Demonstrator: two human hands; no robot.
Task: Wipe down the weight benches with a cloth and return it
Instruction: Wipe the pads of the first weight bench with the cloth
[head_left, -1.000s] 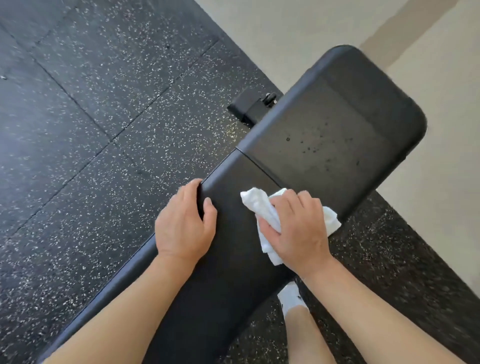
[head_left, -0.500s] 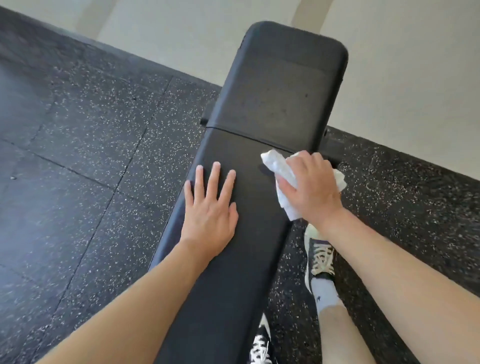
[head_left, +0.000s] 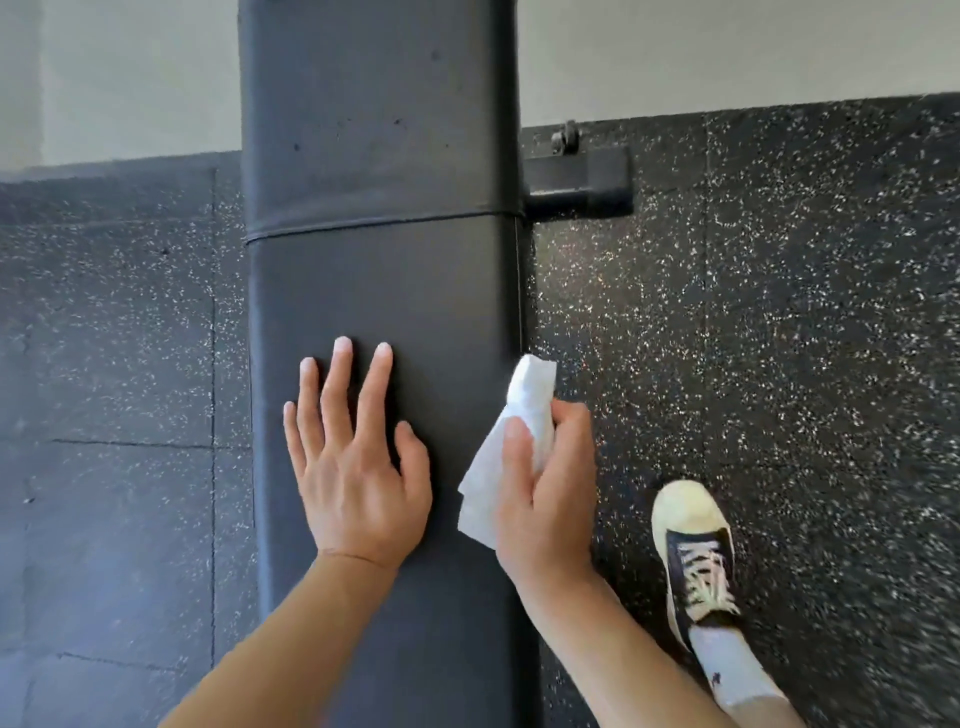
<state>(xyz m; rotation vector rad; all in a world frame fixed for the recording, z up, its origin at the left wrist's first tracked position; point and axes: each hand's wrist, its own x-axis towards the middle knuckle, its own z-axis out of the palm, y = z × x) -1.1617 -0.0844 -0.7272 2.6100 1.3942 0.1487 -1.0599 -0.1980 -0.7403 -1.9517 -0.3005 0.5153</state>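
Observation:
A black padded weight bench (head_left: 384, 156) runs straight up the middle of the view, with a seam between its two pads. My left hand (head_left: 353, 462) lies flat on the nearer pad, fingers spread and straight. At the bench's right edge my right hand (head_left: 545, 483) grips a crumpled white cloth (head_left: 514, 421). The cloth sticks up above the fingers and hangs over the pad's right side.
Black speckled rubber floor tiles (head_left: 779, 338) lie on both sides of the bench. A pale floor (head_left: 130, 73) begins beyond them at the top. A black bench foot with a small wheel (head_left: 576, 176) juts out to the right. My right shoe (head_left: 693, 556) stands beside the bench.
The view has swung so the bench now points straight ahead. My right hand has slid the cloth from the pad's top to its right edge. My left hand stays flat on the pad.

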